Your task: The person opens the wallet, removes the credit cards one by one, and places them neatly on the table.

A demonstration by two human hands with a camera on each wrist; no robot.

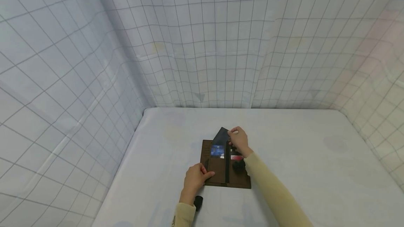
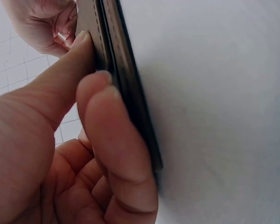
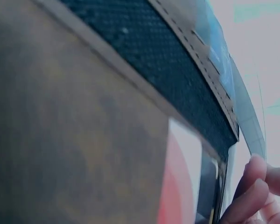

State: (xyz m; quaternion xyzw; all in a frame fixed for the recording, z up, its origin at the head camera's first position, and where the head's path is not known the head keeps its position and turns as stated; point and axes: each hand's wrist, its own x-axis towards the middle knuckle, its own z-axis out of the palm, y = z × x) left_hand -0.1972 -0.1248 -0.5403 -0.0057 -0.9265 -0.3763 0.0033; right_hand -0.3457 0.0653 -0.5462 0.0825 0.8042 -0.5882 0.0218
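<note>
A brown leather wallet (image 1: pixel 217 167) lies spread out on the white table, a black elastic band (image 1: pixel 227 167) running down its middle. Its lower left edge is held by my left hand (image 1: pixel 195 176), the thumb (image 2: pixel 81 46) on the leather and the curled fingers (image 2: pixel 119 135) at the edge. Above the wallet, my right hand (image 1: pixel 239 138) pinches the corner of a thin, dark see-through sheet (image 1: pixel 222 136) between thumb and fingertips. The sheet slants up from the left panel, where a blue card (image 1: pixel 217 150) shows. A red and white card (image 3: pixel 179 172) sits in the right panel.
The white table (image 1: pixel 293 150) reaches out around the wallet on all sides. White grid-patterned cloth (image 1: pixel 217 45) hangs behind it and along both sides. Black wrist devices (image 1: pixel 198 202) sit at both wrists.
</note>
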